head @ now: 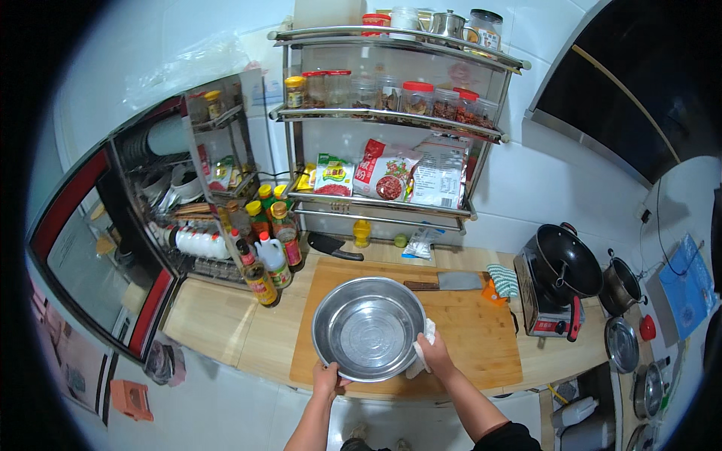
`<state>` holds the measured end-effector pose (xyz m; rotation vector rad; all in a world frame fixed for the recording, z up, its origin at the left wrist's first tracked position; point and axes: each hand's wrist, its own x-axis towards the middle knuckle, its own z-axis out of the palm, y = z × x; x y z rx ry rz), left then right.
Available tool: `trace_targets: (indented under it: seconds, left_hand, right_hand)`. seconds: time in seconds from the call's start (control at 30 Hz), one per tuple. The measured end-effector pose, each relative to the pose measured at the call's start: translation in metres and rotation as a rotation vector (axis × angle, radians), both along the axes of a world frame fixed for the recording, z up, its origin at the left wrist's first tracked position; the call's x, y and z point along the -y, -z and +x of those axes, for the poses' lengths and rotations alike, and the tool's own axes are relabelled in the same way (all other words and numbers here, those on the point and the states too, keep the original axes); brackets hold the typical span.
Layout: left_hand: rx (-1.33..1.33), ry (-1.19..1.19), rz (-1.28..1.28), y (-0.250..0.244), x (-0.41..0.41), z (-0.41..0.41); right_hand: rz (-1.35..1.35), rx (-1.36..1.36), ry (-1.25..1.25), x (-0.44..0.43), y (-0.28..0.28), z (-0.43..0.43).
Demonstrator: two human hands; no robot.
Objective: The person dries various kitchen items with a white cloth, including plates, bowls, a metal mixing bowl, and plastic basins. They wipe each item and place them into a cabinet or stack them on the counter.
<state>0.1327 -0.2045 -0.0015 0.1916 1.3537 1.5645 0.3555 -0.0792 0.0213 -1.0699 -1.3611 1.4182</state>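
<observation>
A round stainless steel basin is held over the front left part of a wooden cutting board. My left hand grips its rim at the lower left. At the lower right, my right hand holds a white cloth against the basin's rim. The basin looks empty inside. Behind it on the board lies a cleaver with a wooden handle, its blade pointing right. A green-and-white striped cloth and an orange item lie at the board's right edge.
Sauce bottles stand left of the board beside an open dish cabinet. A black cleaver lies behind the board. At the right, a black wok sits on a portable gas stove. A metal rack holds jars and packets above.
</observation>
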Motion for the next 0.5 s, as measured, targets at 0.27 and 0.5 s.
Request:
trace_targets:
  seconds: [0.27,0.5]
  left_hand:
    - [-0.151,0.110,-0.051,-0.005,-0.040,-0.041]
    - [-1.383,-0.169,-0.186,-0.023,-0.051,-0.042]
  right_hand:
    - [-0.222,0.113,0.236,-0.005,0.016,0.014]
    - [-0.467,-0.202,0.515,0.079,-0.012,0.086]
